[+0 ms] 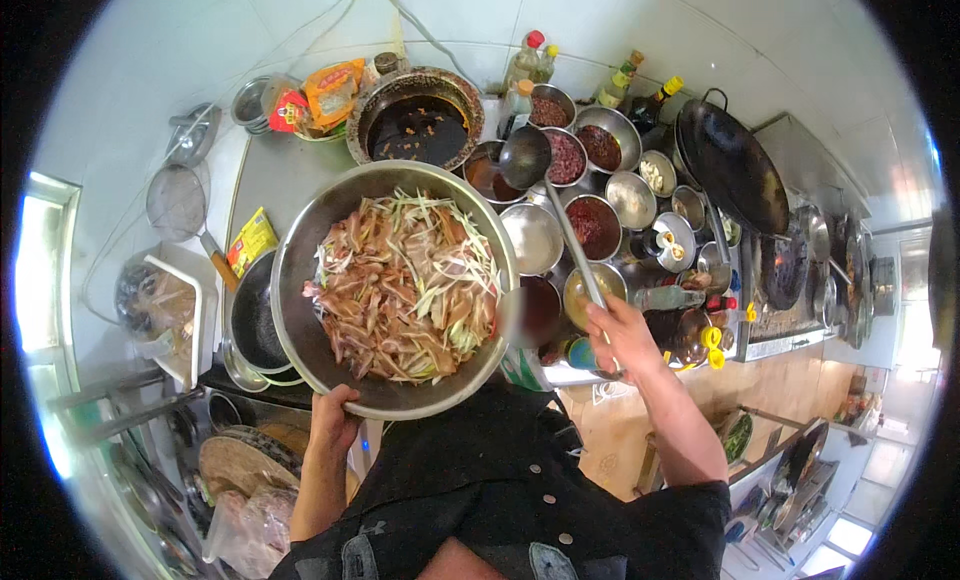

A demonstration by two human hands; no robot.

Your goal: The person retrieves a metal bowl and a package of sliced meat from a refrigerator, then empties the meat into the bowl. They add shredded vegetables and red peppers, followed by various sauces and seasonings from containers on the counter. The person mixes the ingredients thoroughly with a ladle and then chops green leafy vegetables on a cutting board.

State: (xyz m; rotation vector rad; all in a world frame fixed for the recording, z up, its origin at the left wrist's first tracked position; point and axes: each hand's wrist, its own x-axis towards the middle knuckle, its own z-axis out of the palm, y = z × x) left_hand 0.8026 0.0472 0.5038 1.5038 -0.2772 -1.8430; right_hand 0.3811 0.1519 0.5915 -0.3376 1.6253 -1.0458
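Note:
My left hand [335,417] grips the near rim of a large steel bowl [300,355], thumb over the edge. In the bowl lie sliced meat [382,302], brownish with pale streaks, and shredded scallion [442,272]. My right hand [621,338] holds the long handle of a metal ladle [526,158]; the ladle's head is above small bowls of seasonings, close to a bowl of reddish-brown liquid [484,176]. Under the handle sits a steel bowl of yellowish contents [581,310]. Behind the large bowl stands a wide pot of dark liquid [420,134].
Sauce bottles [682,336] lie or stand beside the seasoning bowls on the right. Farther right are a black wok [731,167] and a stove [787,325]. At left are a mesh strainer [178,197], a yellow packet [251,242] and a white plastic container [206,310].

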